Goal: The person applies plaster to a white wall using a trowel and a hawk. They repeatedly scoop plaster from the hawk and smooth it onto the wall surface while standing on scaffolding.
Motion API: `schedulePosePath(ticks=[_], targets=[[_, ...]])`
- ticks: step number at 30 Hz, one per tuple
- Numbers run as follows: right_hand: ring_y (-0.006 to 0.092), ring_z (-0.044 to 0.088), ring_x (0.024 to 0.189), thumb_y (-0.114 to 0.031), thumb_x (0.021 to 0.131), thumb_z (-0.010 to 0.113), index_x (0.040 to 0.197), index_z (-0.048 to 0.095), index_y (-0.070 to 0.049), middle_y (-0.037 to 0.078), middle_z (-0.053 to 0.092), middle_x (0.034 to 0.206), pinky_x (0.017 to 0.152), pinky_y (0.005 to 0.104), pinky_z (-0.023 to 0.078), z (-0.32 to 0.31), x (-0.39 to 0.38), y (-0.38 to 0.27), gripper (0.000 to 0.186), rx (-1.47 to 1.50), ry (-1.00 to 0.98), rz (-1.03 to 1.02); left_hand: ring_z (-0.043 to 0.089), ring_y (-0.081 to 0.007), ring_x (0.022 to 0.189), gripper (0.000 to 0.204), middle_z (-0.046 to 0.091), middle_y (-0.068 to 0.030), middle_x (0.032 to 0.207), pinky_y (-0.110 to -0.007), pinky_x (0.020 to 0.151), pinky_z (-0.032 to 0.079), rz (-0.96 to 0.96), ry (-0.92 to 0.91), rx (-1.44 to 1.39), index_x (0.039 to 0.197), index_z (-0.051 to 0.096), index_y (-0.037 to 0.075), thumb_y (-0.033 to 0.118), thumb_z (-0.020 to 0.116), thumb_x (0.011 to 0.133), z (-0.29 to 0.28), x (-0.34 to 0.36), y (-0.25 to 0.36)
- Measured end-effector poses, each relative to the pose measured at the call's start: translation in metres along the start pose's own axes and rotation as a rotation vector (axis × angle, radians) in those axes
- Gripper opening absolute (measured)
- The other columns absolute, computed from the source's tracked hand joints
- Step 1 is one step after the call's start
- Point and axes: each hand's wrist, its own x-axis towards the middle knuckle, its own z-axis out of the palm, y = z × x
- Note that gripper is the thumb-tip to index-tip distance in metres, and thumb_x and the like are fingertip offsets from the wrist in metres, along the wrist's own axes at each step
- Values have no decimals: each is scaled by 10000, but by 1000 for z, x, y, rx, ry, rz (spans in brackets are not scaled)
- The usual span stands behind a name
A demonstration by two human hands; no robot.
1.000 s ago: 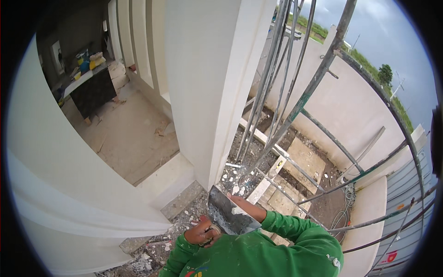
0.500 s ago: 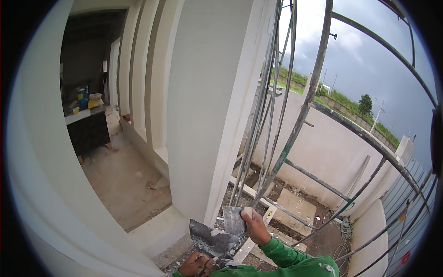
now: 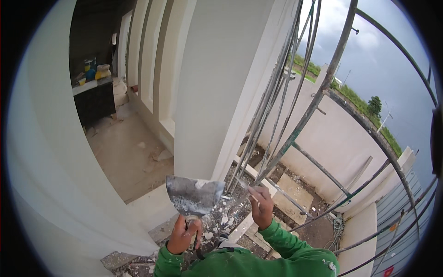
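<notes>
While the white curved wall (image 3: 60, 194) fills the left, the left hand (image 3: 183, 235) is closed round the handle of a wide putty knife (image 3: 194, 196), its grey smeared blade raised before the white column (image 3: 221, 87). Just right of it, the right hand (image 3: 262, 207) pinches a thin narrow blade (image 3: 245, 189), near the scaffold poles (image 3: 295, 138).

I see the left hand (image 3: 183, 236) holding a wide trowel (image 3: 194, 195) upright before the column (image 3: 221, 87), with the right hand (image 3: 261, 207) just to its right. Scaffold poles (image 3: 295, 134) stand right of the column, a low wall (image 3: 337, 143) behind them. Far left, a tabletop (image 3: 90, 84) carries containers (image 3: 90, 71).
</notes>
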Motion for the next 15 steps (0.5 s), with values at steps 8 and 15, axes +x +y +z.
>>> schedulePosePath(ticks=[8,15], targets=[[206,555,957,-95,665,716,1048,719,-152,-1,615,1023,811,408,491,0,16,-19,386,-150,-32,-702,533,-449,772,370,547,-273,798,-478,686,440,275,74,913,1145,456,-128,167,545,941,46,10,2],[205,572,964,-86,728,752,1020,679,-116,13,626,1003,854,419,496,-64,65,-19,302,-226,103,-769,602,-318,695,374,590,-221,783,-407,628,469,-259,-184,808,1004,499,-68,290,581,937,-10,-2,-66]])
